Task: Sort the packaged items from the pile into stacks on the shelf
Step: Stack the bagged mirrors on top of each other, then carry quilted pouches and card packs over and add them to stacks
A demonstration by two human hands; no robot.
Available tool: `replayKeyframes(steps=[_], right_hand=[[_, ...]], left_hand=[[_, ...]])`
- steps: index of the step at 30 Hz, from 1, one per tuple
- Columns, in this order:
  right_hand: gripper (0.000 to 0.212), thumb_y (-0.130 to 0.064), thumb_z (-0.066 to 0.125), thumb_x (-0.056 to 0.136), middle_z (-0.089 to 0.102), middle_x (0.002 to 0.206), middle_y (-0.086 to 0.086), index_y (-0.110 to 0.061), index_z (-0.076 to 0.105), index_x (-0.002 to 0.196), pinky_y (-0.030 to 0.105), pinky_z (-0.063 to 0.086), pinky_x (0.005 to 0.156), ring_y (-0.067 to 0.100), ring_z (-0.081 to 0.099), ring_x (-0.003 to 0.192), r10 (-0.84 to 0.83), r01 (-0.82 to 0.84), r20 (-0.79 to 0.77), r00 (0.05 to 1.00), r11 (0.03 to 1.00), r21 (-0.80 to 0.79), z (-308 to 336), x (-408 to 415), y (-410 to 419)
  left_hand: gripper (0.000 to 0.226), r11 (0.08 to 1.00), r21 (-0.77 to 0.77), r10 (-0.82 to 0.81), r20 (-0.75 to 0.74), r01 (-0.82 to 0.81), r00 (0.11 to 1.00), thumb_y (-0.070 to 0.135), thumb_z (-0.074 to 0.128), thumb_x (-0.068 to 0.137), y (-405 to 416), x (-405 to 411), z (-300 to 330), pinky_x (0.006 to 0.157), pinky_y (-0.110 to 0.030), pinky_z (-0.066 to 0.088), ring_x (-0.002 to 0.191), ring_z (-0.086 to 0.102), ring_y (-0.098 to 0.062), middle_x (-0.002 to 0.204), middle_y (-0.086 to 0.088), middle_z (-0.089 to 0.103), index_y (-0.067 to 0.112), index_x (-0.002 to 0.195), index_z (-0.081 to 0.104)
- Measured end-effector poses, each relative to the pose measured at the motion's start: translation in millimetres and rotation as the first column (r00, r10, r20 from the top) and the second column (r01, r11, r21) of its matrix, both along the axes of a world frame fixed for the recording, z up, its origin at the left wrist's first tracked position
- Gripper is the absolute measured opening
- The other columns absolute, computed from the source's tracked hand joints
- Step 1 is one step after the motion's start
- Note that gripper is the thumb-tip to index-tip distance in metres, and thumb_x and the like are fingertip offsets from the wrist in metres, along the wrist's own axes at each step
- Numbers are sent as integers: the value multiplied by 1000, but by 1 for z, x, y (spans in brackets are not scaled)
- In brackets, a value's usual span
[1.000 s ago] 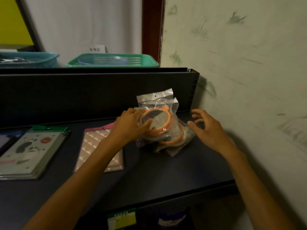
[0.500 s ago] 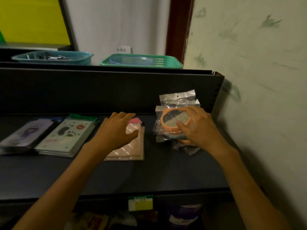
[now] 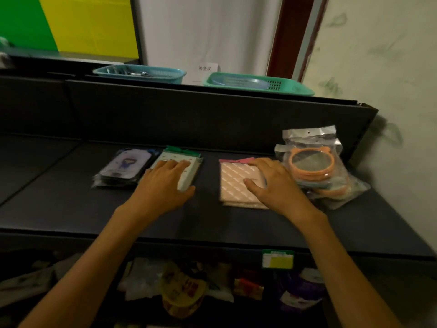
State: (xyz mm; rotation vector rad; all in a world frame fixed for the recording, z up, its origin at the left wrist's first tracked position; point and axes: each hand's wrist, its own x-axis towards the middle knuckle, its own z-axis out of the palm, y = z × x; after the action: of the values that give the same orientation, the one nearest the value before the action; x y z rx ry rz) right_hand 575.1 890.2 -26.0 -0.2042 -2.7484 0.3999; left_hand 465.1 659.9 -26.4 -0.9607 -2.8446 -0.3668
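Four stacks line the dark shelf; left hand lies flat, fingers spread, on the green-topped packs, right hand splayed loose over the pink quilted packs, beside the bagged orange rings

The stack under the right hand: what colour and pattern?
Pale peach-pink stack with a quilted diamond pattern, pink header tab; head view.

Four stacks sit along the dark shelf at mid-frame. The left hand lies flat on the white packs, beside the phone cases. The right hand rests spread on the quilted pink packs (fingers open), just left of the bagged orange mirrors.
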Motion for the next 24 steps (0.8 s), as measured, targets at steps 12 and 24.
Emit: replayKeyframes(steps=[12,24], right_hand=[[46,-38,56,91,47,137,-1,-24,46,134,37,30,104,21,38,130,29,-29,22,999,999,-15,-8,-47,-201],[48,-42,55,91,46,138,0,-24,44,135,40,30,108,21,39,129,154,-151,80,985,988,-44,-15,-138,-344]], left_hand=[[69,1000,-5,12,-7,-12,1000,51,53,88,-211,-43,-17,103,-46,36,131,34,-28,145,-3,39,26,147,27],[71,989,15,145,49,-146,988,53,51,89,-367,-98,-24,104,-43,34,133,32,-24,146,0,37,27,148,24]])
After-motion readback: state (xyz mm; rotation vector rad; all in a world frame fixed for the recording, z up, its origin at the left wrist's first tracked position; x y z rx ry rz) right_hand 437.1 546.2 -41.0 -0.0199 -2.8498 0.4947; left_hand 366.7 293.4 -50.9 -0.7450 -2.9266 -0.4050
